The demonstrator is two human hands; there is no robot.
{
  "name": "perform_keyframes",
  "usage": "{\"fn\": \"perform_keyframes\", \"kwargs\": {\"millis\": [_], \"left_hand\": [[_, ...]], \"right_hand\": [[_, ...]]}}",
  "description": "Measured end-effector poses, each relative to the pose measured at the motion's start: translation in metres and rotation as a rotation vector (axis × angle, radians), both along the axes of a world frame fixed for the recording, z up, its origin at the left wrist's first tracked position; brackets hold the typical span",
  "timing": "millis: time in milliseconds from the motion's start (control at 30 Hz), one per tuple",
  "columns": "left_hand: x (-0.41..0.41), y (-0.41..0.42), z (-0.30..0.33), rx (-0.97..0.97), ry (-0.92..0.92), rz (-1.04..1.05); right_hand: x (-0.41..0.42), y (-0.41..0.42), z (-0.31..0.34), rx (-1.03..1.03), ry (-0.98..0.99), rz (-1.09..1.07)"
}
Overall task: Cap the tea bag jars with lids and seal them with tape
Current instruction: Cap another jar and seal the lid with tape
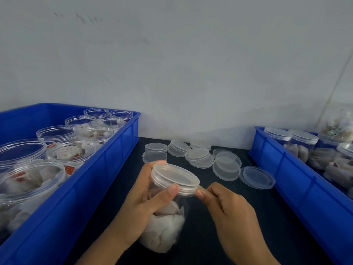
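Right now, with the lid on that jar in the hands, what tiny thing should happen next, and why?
Probably run the tape around the seam. The lid already sits on the jar, which the left hand grips, thumb on the lid's rim. The right hand pinches what looks like a tape end at that rim, though the tape itself is hard to make out. Turning the jar would wrap it.

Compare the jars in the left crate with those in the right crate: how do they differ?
Left crate jars stand open, no lids; right crate jars are capped with translucent lids. The left jars fill their crate in rows; only a few right jars show, at the frame edge. Both sets are clear plastic holding tea bags, in blue crates.
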State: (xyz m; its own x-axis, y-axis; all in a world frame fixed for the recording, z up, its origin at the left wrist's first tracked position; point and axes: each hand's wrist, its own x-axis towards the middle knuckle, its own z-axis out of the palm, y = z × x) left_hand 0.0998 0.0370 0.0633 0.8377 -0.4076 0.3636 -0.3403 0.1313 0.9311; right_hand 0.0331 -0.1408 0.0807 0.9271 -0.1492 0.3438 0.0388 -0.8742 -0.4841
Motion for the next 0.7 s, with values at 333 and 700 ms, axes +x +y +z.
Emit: {"fn": "perform_keyframes", "kwargs": {"millis": [333, 700], "left_hand": [[0.002, -0.004, -0.003, 0.015, -0.055, 0.223], [0.01, 0.003, -0.002, -0.093, 0.182, 0.057]], "right_hand": [[-0.001, 0.019, -0.006, -0.034, 0.022, -0.002], [-0.013, 0.021, 0.014, -0.103, 0.059, 0.044]]}}
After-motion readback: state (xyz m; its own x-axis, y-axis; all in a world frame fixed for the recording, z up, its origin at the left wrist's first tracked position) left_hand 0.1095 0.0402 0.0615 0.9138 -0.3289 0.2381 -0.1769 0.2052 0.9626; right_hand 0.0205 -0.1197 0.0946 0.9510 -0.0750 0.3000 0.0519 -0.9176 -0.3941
